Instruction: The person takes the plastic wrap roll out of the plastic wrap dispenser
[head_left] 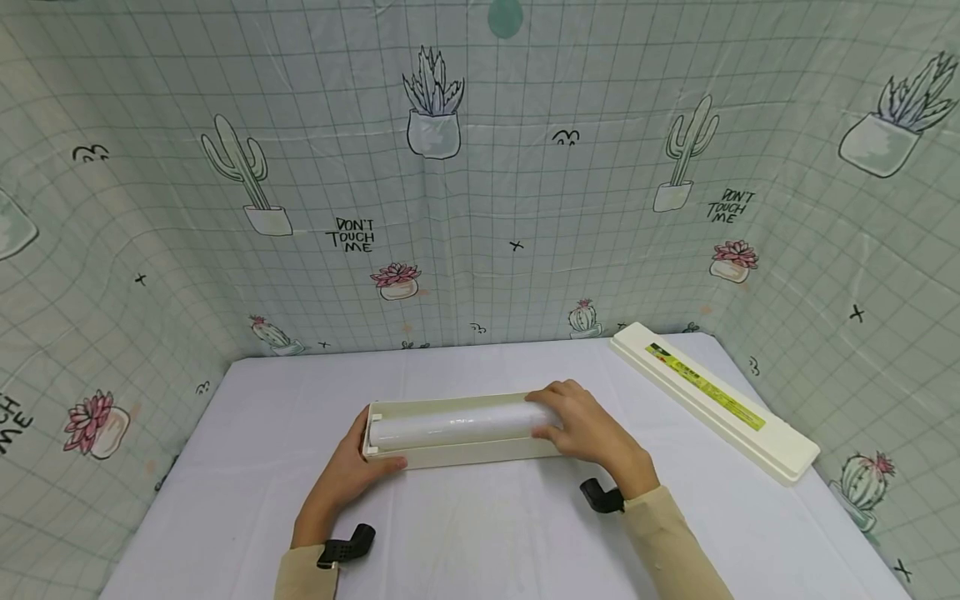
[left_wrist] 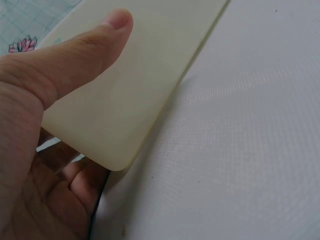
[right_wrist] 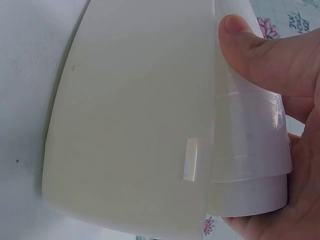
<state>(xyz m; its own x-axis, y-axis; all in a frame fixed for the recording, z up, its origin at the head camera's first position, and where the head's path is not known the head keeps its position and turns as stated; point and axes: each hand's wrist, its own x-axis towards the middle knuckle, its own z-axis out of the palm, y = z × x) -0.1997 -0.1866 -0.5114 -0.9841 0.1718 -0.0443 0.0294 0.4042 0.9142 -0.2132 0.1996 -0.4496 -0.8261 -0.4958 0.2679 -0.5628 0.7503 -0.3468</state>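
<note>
A long cream plastic cling film box [head_left: 465, 455] lies open on the table in the head view, with a roll of cling film [head_left: 450, 427] lengthwise in it. My left hand [head_left: 354, 463] grips the box's left end, thumb along the front wall and fingers round the far side. In the left wrist view that thumb [left_wrist: 90, 57] lies flat on the box wall [left_wrist: 140, 90]. My right hand [head_left: 583, 423] holds the roll near its right end. In the right wrist view the end of the roll [right_wrist: 250, 155] stands out past the box edge, between thumb and fingers.
The box's long cream lid [head_left: 720, 408], with a yellow-green label, lies slanted at the table's right side. A white cloth [head_left: 465, 542] covers the table. Patterned fabric walls [head_left: 480, 200] close in the back and both sides.
</note>
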